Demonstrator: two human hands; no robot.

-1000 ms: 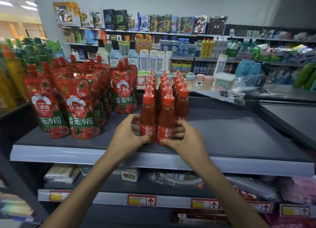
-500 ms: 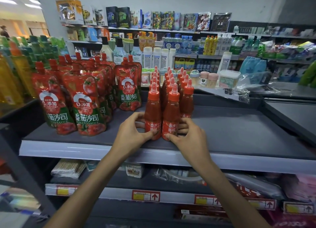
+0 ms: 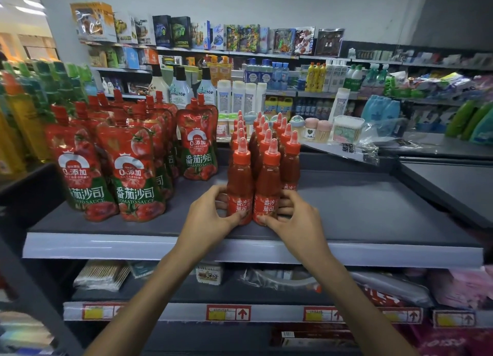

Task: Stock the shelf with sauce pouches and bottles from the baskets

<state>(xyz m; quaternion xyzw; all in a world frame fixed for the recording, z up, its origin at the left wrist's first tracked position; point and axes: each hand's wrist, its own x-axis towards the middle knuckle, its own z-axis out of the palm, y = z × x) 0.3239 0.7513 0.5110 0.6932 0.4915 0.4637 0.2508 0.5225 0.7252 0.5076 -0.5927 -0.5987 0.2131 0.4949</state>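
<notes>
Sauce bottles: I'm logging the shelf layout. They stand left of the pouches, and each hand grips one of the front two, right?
No. The head view shows the bottles standing right of the pouches, not left. The left hand and right hand do each grip one of the front two.

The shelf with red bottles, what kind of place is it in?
Probably a shop or supermarket: many identical sauce bottles and sauce pouches stand on a shelf, with price tags on the edge below.

Rear sauce bottles [image 3: 262,123] mostly hidden behind front pair [image 3: 240,179], green bottles [image 3: 40,88] far left of it blurred, price tags [image 3: 228,313] below it unreadable.
</notes>
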